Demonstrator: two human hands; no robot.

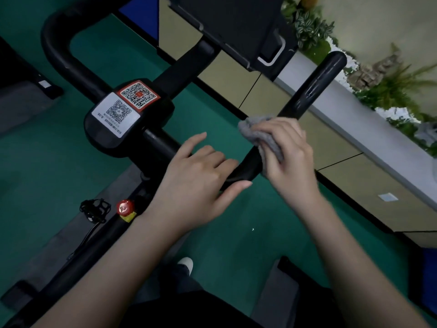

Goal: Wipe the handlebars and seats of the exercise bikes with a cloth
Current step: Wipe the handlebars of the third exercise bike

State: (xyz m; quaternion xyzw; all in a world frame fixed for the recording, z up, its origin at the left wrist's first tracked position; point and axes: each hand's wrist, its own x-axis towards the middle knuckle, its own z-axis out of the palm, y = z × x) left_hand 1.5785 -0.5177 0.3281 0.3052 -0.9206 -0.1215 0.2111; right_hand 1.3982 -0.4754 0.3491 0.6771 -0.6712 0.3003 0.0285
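A black exercise bike handlebar loops across the view, its right arm rising toward the upper right. My right hand grips a grey cloth wrapped around the lower part of that right arm. My left hand rests on the bend of the bar just left of the cloth, fingers loosely laid over it and thumb beneath. The left arm of the handlebar curves at the upper left. No seat is in view.
A black centre console with two QR-code stickers sits on the bar. A tablet holder stands above it. A red knob and a pedal lie below, over green floor. A planter ledge runs along the right.
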